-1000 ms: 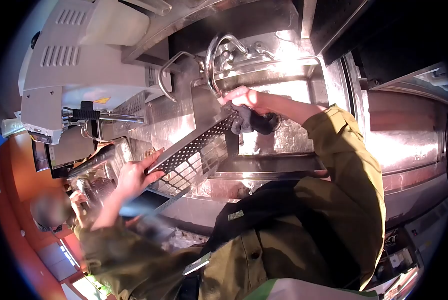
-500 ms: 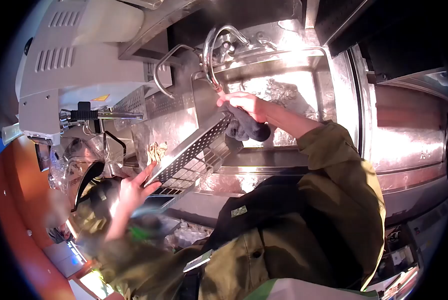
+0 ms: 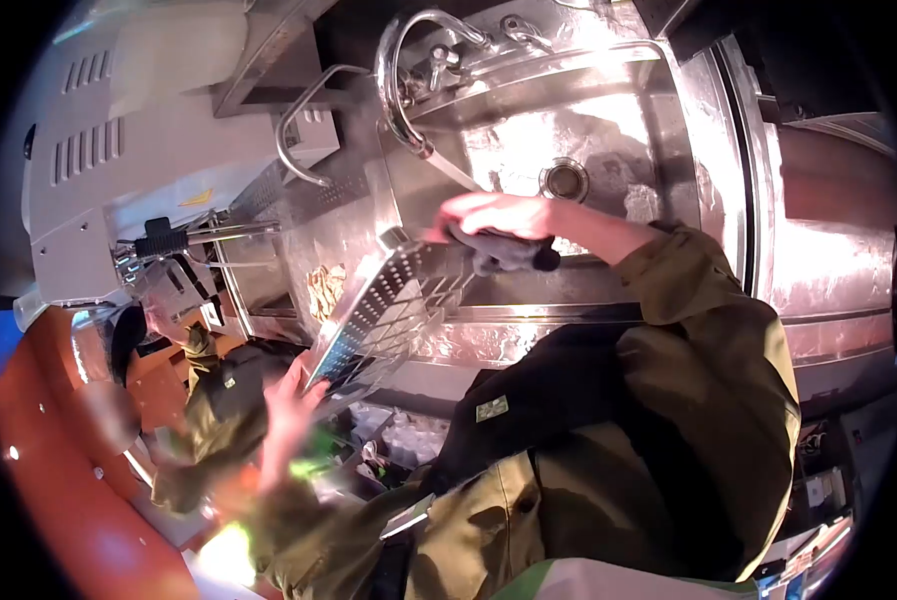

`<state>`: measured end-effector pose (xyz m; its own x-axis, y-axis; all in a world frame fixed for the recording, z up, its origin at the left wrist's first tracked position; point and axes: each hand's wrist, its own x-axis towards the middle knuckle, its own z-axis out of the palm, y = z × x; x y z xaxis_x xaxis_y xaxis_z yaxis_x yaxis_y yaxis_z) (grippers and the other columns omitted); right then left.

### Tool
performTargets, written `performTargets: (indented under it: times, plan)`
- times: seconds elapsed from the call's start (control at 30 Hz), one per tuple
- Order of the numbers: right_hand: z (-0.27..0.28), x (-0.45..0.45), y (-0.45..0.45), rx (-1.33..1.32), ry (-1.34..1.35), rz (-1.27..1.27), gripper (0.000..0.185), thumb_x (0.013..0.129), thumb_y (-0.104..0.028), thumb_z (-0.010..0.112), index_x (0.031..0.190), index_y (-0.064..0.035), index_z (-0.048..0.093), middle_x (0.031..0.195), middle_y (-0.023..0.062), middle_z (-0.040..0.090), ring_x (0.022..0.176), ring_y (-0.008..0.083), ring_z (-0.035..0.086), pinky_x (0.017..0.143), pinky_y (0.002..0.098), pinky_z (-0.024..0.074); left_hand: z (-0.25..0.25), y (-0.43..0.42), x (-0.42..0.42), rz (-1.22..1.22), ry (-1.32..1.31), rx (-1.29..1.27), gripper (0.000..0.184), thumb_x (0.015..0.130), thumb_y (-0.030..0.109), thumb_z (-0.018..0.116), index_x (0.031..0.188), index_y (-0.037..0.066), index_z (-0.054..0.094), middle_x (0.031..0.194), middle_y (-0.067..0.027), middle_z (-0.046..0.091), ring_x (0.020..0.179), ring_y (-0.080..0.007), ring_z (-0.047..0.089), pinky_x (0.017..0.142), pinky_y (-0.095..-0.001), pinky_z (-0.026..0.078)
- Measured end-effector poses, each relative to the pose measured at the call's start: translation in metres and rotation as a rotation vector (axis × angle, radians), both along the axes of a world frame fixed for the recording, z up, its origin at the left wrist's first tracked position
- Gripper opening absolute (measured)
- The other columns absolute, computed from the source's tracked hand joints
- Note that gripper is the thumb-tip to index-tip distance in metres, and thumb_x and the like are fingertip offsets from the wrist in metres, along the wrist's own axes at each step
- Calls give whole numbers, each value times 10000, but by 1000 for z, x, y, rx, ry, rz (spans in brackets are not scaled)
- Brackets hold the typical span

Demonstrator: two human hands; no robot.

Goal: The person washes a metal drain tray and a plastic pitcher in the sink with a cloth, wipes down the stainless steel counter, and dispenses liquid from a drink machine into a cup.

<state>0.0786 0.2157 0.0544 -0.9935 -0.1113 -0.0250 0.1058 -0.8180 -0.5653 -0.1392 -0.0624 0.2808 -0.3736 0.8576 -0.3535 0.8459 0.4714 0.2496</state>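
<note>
Rack [image 3: 380, 290], perforated metal with a grid side: held tilted at the near left corner of the sink [image 3: 683, 150]. Left hand [image 3: 293, 400] gripping the left, lower end; right hand [image 3: 493, 215] closed on a dark cloth [image 3: 503, 255] by the opposite end. Step in hand, by judgement: wiping, below the tap [image 3: 390, 90]. Called for next, by judgement: firm left-end support and even pressure through the cloth. Hidden: right fingertips; cloth-to-rack contact not verifiable. Unclear: pale streak [image 3: 455, 173] under the spout, possibly water. Blurred: left forearm; co-worker [image 3: 233, 385] at left, partly obscured.
</note>
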Motion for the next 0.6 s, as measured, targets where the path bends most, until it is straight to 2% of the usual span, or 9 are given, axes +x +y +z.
performTargets:
  times: [0.1, 0.2, 0.23, 0.33, 0.4, 0.47, 0.5, 0.57, 0.6]
  plan:
    - [14, -23, 13, 211, 183, -152, 212, 817, -102, 426, 996, -58, 529, 859, 5, 511, 695, 71, 471, 583, 237, 425, -1, -1, 6, 70, 56, -54, 511, 701, 151, 692, 1148, 0, 497, 811, -57, 619, 695, -61, 522, 666, -214, 444]
    - [30, -20, 17, 112, 172, -40, 213, 816, -108, 429, 996, -55, 528, 878, 6, 516, 750, 69, 467, 647, 235, 417, -2, -4, 3, 53, 64, -20, 516, 704, 174, 690, 1149, 0, 497, 778, -49, 614, 668, -59, 512, 648, -215, 445]
    - [22, -23, 18, 242, 211, -61, 270, 777, -70, 429, 1030, -33, 516, 972, 6, 502, 906, 95, 433, 852, 227, 320, -1, -2, 5, 51, 54, 13, 517, 705, 180, 689, 1149, -1, 496, 773, -50, 614, 662, -59, 510, 642, -216, 446]
    - [-44, -24, -4, 321, 73, -140, 262, 779, -70, 422, 1020, -41, 521, 969, 4, 491, 923, 98, 423, 847, 224, 315, -7, -11, -6, 82, 97, 20, 535, 707, 189, 687, 1165, 1, 483, 767, -57, 614, 651, -64, 514, 615, -225, 448]
    - [-98, -26, -13, 509, 6, -163, 264, 775, -47, 426, 1019, -48, 527, 981, 5, 492, 944, 104, 425, 858, 221, 312, -15, -12, -9, 84, 104, 144, 473, 713, 170, 680, 1116, -5, 506, 710, -45, 594, 613, -57, 492, 571, -218, 433]
    - [-153, -39, -32, 169, -137, -209, 265, 783, -46, 451, 1031, -61, 545, 973, 8, 515, 924, 106, 447, 837, 205, 339, -17, -18, -19, 107, 153, 165, 433, 717, 163, 676, 1082, -8, 518, 676, -39, 575, 591, -51, 473, 547, -207, 417]
    - [-154, -39, -35, 83, -171, -220, 265, 785, -46, 458, 1033, -62, 550, 972, 11, 522, 913, 106, 458, 830, 202, 348, -17, -16, -22, 138, 168, 129, 325, 717, 146, 679, 962, -7, 530, 622, -17, 532, 563, -39, 432, 519, -193, 385]
    - [-144, -37, -40, -82, -239, -246, 264, 788, -47, 471, 1036, -66, 559, 971, 18, 536, 891, 106, 479, 817, 195, 366, -14, -15, -20, 175, 120, 137, 283, 713, 136, 685, 898, 3, 518, 603, -4, 514, 551, -37, 416, 508, -193, 371]
    - [-137, -34, -46, -150, -382, -301, 239, 800, -70, 479, 1021, -64, 572, 959, 18, 553, 854, 101, 497, 793, 198, 390, -13, -13, -17, 192, 95, 148, 265, 711, 132, 688, 866, 8, 512, 594, 3, 505, 545, -37, 408, 502, -193, 364]
